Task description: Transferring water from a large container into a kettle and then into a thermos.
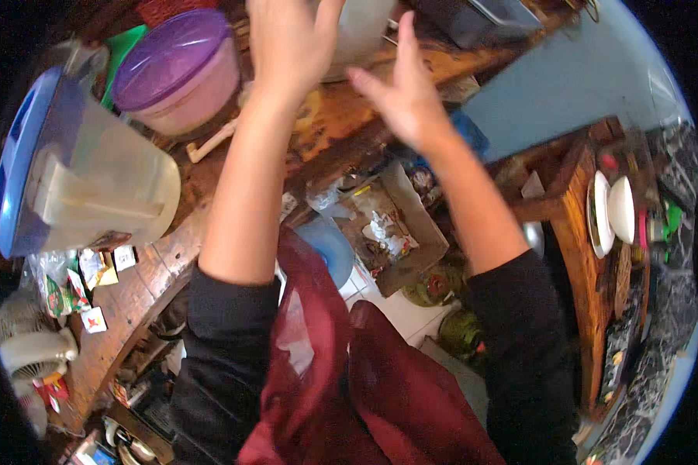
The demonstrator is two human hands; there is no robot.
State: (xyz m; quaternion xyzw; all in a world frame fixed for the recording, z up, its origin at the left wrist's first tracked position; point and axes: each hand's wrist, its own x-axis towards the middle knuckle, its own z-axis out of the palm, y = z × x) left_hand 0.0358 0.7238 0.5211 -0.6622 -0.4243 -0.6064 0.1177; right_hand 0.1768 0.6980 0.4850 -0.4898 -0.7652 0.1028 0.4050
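My left hand reaches up to the top edge of the view, where its fingertips are cut off. Close to its thumb stands a whitish, cloudy container on the wooden table; whether the hand touches it is not clear. To the right of that container is my right hand, thumb and fingers spread, with nothing in it. Left of my left forearm sits a pink tub with a purple lid. A clear plastic bin with a blue lid is farther left.
Small packets lie by the bin. Below the table edge are a cardboard box with scraps and green gas cylinders. A dark tray is at the top right; white dishes stand at the right.
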